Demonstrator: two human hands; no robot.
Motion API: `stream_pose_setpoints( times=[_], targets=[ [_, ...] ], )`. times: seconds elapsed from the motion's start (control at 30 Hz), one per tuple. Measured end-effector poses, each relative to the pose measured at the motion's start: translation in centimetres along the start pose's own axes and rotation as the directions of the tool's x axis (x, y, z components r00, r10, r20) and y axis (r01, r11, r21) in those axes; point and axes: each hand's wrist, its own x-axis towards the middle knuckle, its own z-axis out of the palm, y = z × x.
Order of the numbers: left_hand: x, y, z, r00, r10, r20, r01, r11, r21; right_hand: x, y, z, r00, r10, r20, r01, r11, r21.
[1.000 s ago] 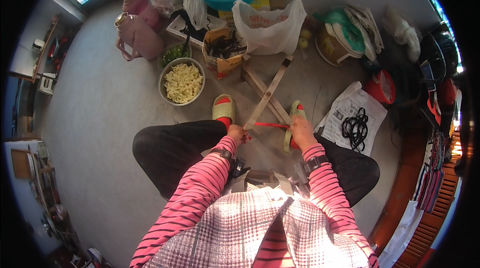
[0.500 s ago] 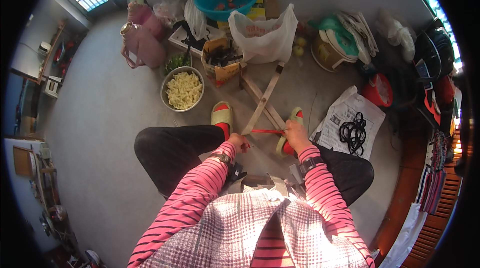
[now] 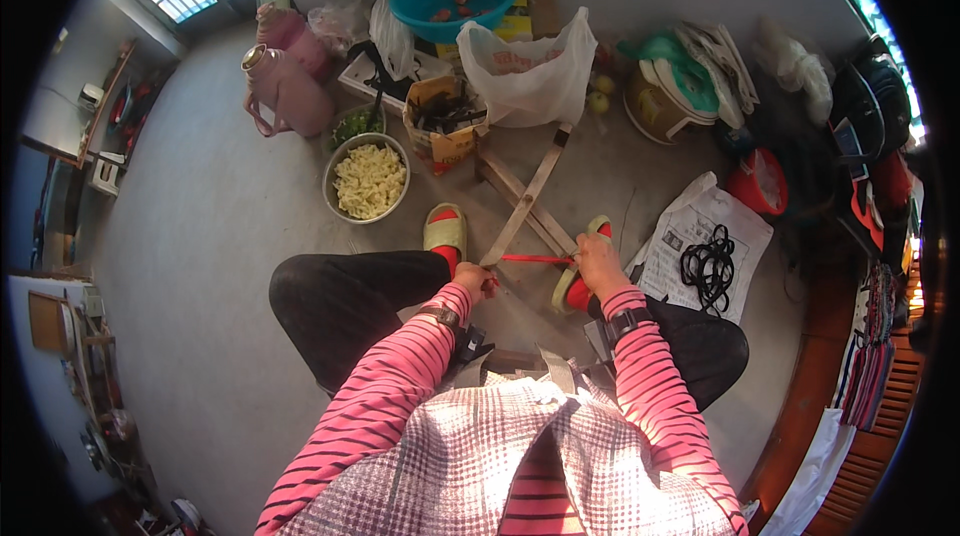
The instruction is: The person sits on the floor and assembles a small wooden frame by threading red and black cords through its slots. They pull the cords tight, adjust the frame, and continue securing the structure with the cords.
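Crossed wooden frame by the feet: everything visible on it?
The crossed wooden frame shows two straight, pale brown bars spread in an X, apparently bare wood, with a dark band near the far right end. It sits ahead of the person; how it meets the floor is unclear. A red strip spans its near ends. The right hand and left hand are close to those ends; contact with the wood can't be confirmed.

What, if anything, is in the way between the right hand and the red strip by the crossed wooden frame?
Nothing visible: the right hand is right at one end of the red strip. At the other end, the near left tip of the crossed wooden frame sits between the strip's visible stretch and the left hand.
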Motion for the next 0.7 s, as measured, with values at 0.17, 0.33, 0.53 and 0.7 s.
stream_pose_setpoints(
  times=[0.17, 0.33, 0.53, 0.7],
  targets=[
    [0.1, 0.3, 0.0, 0.996, -0.037, -0.082, 0.038, 0.999, 0.014, -0.2, 0.0, 0.0, 1.0, 0.004, 0.002, -0.005, 0.999, 0.043],
    [-1.1, 0.6, 0.1, 0.998, -0.005, -0.057, 0.007, 1.0, 0.03, -0.5, 0.5, -0.5, 0.998, 0.059, 0.026, -0.062, 0.988, 0.14],
    [-1.6, 1.1, 0.2, 0.998, -0.038, -0.057, 0.039, 0.999, 0.02, -0.3, 2.1, -1.9, 0.995, 0.025, 0.101, -0.049, 0.971, 0.236],
    [-1.9, 1.3, 0.4, 0.994, -0.024, -0.104, 0.029, 0.998, 0.047, -0.5, 2.7, -2.3, 0.985, 0.035, 0.167, -0.091, 0.935, 0.343]
  ],
)
